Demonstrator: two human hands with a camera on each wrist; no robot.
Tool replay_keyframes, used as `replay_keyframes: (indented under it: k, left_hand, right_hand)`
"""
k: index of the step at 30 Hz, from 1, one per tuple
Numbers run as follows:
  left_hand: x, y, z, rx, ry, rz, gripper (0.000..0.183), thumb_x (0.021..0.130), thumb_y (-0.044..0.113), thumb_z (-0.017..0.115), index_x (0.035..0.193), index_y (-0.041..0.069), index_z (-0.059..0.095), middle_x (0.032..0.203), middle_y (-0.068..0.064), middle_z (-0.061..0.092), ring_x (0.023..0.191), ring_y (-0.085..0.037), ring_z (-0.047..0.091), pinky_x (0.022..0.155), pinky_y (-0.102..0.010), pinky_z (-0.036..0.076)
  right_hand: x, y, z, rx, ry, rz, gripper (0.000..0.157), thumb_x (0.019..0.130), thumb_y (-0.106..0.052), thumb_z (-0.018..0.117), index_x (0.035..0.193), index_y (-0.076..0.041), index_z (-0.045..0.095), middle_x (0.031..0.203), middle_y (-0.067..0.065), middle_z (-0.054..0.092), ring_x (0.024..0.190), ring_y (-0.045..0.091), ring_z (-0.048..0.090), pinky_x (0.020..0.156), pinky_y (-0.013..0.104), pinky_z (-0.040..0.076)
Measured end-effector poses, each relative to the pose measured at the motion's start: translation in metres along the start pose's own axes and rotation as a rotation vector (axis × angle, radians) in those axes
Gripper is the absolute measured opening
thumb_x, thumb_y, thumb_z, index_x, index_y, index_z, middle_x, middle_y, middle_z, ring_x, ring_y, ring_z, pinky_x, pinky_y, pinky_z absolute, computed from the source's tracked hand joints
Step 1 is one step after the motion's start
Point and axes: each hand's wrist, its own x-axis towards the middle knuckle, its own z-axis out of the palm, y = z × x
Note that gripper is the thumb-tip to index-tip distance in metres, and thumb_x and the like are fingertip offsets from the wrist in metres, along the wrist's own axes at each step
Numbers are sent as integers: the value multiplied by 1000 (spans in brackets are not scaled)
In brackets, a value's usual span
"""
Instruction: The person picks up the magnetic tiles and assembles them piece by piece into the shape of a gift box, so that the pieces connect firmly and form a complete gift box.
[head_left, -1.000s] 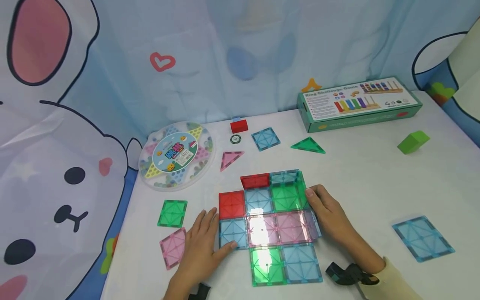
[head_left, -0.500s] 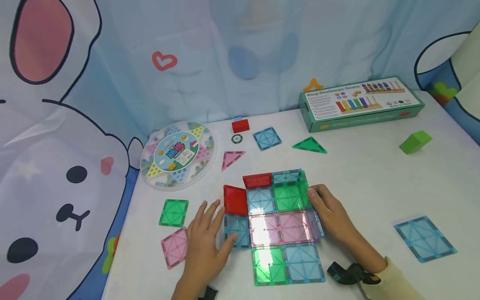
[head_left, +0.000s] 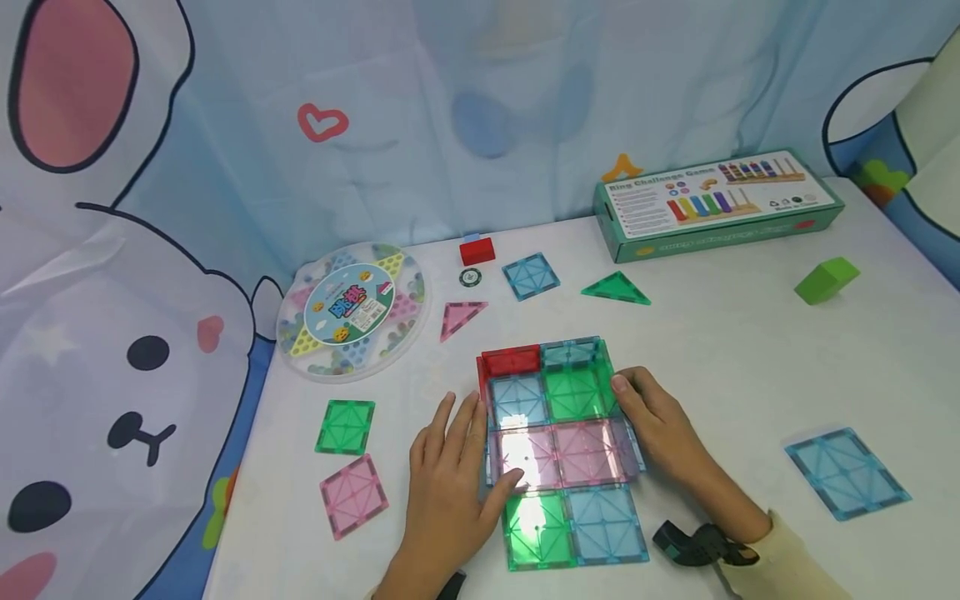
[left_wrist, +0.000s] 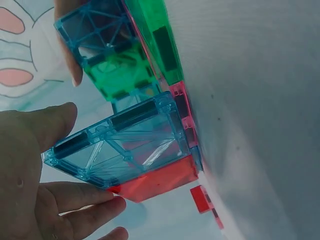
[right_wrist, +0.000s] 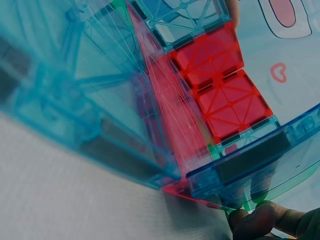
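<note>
A structure of translucent magnetic tiles lies on the table, with pink floor tiles (head_left: 587,454) in its middle. Upright walls stand along its back, including a red tile (head_left: 512,360). On the left side a blue tile (left_wrist: 135,135) and a red tile (left_wrist: 160,180) stand raised. My left hand (head_left: 453,492) presses their outer face with nearly straight fingers, thumb near the top edge. At the right wall my right hand (head_left: 663,425) holds a green tile (head_left: 603,379) by its edge; its far fingers are partly hidden. Flat green (head_left: 536,533) and blue tiles (head_left: 606,525) extend toward me.
Loose green (head_left: 345,427), pink (head_left: 354,497) and blue tiles (head_left: 847,473) lie at the sides. Behind are triangle tiles, a red block (head_left: 477,251), a round board game (head_left: 405,342) and a green game box (head_left: 727,233). A green block (head_left: 827,281) is at right.
My left hand has moved right, tilting the red and blue left tiles from flat to upright against the structure. The right hand has stayed at the right wall.
</note>
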Motion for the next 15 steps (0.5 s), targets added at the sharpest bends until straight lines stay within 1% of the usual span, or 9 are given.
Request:
replay_keyframes:
  k: [3,5,7,9,11,13,14,15]
  left_hand:
    - [0,1,-1,-2,-25,-11,87,81,51,66,146,3,33,156,-6,22,141,-34,21,102,-52,26]
    - [-1,3,-4,-14,-34,-14,89,80,53,66,147,6,30,156,-6,21,141,-33,20,102,-52,25]
    - [-3,6,-9,-44,-31,11,89,80,54,66,148,8,30,155,-6,22,141,-32,21,101,-50,25]
    - [-6,13,-13,-87,-9,77,84,79,54,67,145,10,37,153,-6,29,138,-30,27,98,-47,29]
    - [-11,23,-14,-125,-9,183,73,82,53,64,140,13,45,148,-4,37,135,-25,35,95,-43,32]
    - [-18,36,-11,-136,-66,301,61,88,55,54,135,16,51,144,-1,42,132,-19,38,94,-37,35]
    - [-21,42,-7,-133,-90,358,57,91,55,49,132,16,53,142,0,44,130,-17,40,93,-35,37]
    - [-24,48,-3,-110,-139,395,57,94,57,42,132,17,53,143,1,44,131,-16,40,94,-33,37]
  right_hand:
    - [0,-1,0,-4,0,-1,38,102,-33,36,121,-2,48,114,17,58,105,29,53,85,50,42]
    - [0,-1,0,-7,0,-3,38,102,-33,36,121,-2,48,114,17,58,104,28,53,84,49,43]
    - [0,-1,1,-5,-3,-5,38,102,-33,37,121,-2,48,114,17,58,104,28,53,84,49,43]
    - [0,-1,1,-7,-4,-6,38,102,-33,37,121,-2,48,114,16,58,104,28,54,85,49,43]
    - [1,-1,1,-8,-5,-5,38,102,-33,37,121,-2,48,114,17,58,105,29,54,85,50,43]
    - [1,0,1,-10,-1,-5,38,102,-33,37,121,-2,49,114,17,59,105,30,54,85,51,44]
    - [1,0,0,-12,3,-6,38,102,-33,38,120,-2,49,114,17,59,105,30,55,85,51,44]
    - [1,0,0,-13,7,-8,38,102,-33,38,120,-2,49,114,17,59,105,30,55,85,51,44]
